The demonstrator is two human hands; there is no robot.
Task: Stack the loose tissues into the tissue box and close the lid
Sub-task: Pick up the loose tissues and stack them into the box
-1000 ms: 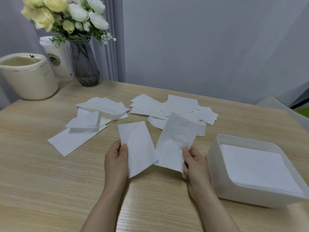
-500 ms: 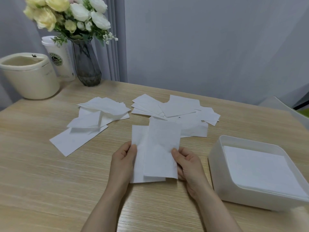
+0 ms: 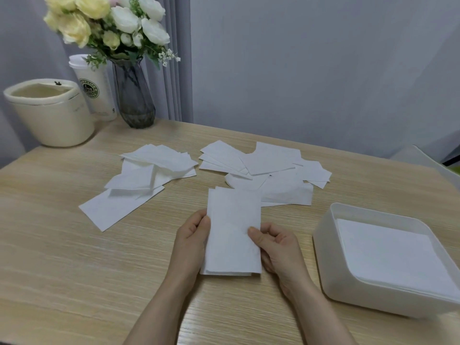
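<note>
Pinching thin, soft rectangular tissues [image 3: 232,230]: left hand [image 3: 191,235] and right hand [image 3: 276,245], opposite edges.

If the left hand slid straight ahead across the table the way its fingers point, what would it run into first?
Probably the nearest loose tissue of the left pile, lying flat just ahead and left of the left hand, which now grips the held tissues. Bare table comes before it. Depth is hard to judge, so it may pass just to the right of that sheet.

my left hand [image 3: 191,235] pinching stack edge, thumb on top | my right hand [image 3: 276,245] same, opposite edge | forearms angled inward
</note>
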